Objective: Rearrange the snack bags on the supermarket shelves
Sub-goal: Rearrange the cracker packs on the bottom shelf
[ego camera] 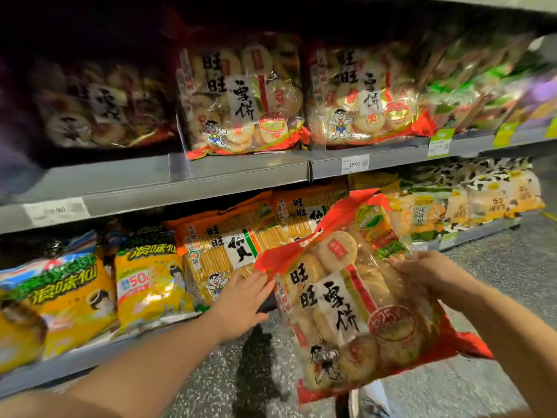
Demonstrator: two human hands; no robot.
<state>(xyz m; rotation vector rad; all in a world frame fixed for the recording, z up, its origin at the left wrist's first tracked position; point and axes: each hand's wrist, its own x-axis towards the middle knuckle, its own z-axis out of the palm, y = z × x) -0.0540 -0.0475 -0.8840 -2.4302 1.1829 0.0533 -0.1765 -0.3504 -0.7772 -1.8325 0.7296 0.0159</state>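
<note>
I hold a large clear bag of round rice crackers [355,300] with red edges in front of the lower shelf, tilted with its top toward the shelf. My left hand [241,303] grips its left edge and my right hand [422,273] grips its right edge. Two matching red-edged cracker bags [241,101] stand upright on the upper shelf [180,179]. Orange-edged bags of square crackers [229,245] lie on the lower shelf just behind the held bag.
Yellow snack bags [150,282] fill the lower shelf at left. Green and purple bags [482,86] sit at upper right, pale yellow bags [470,203] at lower right. White price tags [355,164] line the shelf edges. Speckled grey floor [512,282] lies below.
</note>
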